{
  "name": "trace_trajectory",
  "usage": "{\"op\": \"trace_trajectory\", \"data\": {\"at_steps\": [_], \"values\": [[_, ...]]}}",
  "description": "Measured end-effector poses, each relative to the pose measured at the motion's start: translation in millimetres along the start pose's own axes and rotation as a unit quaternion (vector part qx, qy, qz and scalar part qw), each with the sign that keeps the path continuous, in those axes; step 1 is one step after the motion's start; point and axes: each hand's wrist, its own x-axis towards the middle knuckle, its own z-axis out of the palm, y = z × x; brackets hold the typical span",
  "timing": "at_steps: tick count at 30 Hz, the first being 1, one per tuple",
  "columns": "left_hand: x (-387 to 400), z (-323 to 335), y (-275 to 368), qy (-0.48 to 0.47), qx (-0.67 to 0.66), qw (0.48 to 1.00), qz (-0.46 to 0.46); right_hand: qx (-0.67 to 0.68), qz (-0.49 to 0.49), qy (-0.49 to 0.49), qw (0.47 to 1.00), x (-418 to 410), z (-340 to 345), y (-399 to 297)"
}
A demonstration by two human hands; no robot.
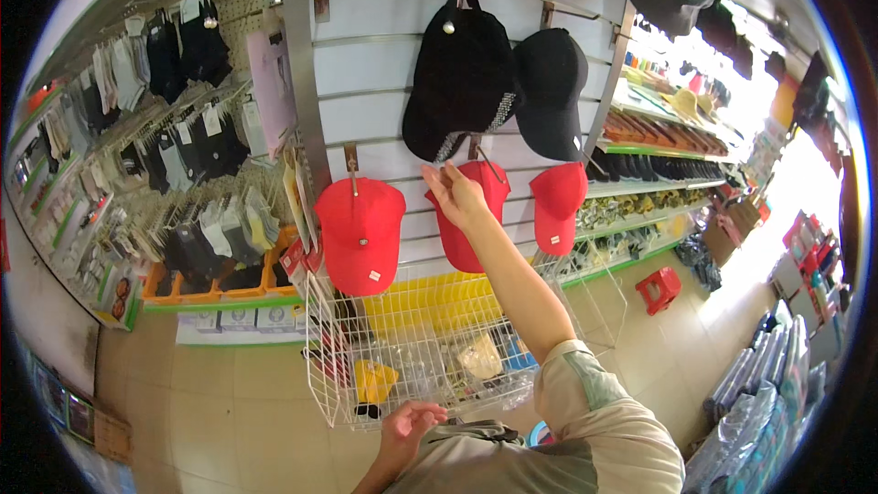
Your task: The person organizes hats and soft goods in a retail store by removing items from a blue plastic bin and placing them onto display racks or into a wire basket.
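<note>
My right hand (pixel 455 195) is raised, palm up with fingers apart, just under the brim of a black cap with a sparkling trim (pixel 463 75); whether the fingertips touch it I cannot tell. Behind that hand hangs a red baseball cap (pixel 458 243). To the left another red baseball cap (pixel 360 233) is on a metal hook, and a third red cap (pixel 559 206) hangs at the right, below a plain black baseball cap (pixel 552 92). Low down, my left hand (pixel 409 425) is half curled and empty beside the near rim of a white wire basket (pixel 411 350).
Packed socks (pixel 199 144) hang on racks at the left above orange bins (pixel 206 285). Shelves with shoes (pixel 658 169) stand at the right. A red plastic stool (pixel 658 289) is on the tiled floor, and plastic-wrapped goods (pixel 748 398) stand at the lower right.
</note>
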Motion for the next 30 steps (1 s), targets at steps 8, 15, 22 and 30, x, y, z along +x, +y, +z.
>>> {"op": "trace_trajectory", "data": {"at_steps": [8, 15, 22, 30], "values": [[-23, -24, -6, -0.020, 0.042, 0.999, -0.027, -0.146, 0.072, -0.037, 0.986, -98, -79, 45], [-17, -37, -22, -0.063, 0.025, 0.996, -0.066, -0.208, 0.173, 0.118, 0.955, -253, -180, 56], [12, -6, -24, -0.120, 0.060, 0.985, -0.110, -0.129, 0.187, 0.362, 0.904, -403, -288, 66], [37, 57, -54, -0.232, 0.092, 0.959, -0.137, -0.011, 0.127, 0.509, 0.851, -546, -346, 67]]}}
